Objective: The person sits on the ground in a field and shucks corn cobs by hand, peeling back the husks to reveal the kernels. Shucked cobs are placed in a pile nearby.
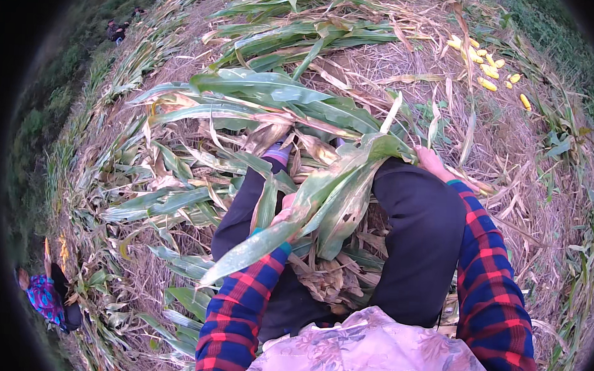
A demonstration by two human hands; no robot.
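Observation:
A cut corn stalk with long green and browning leaves lies across my lap, over and between my knees. Beside my right knee, my right hand is closed around the stalk, whose pale butt end sticks out past the wrist. My left hand is mostly covered by the drooping leaves near my left shin, so its fingers and whatever they hold are hidden. Dry husks lie on the ground between my legs. In front of my feet lie more corn stalks with green leaves.
A scattered pile of husked yellow corn cobs lies at the far right. Several leafy stalks are heaped ahead. A person in a patterned top sits at lower left beside more cobs. Further people are at far left.

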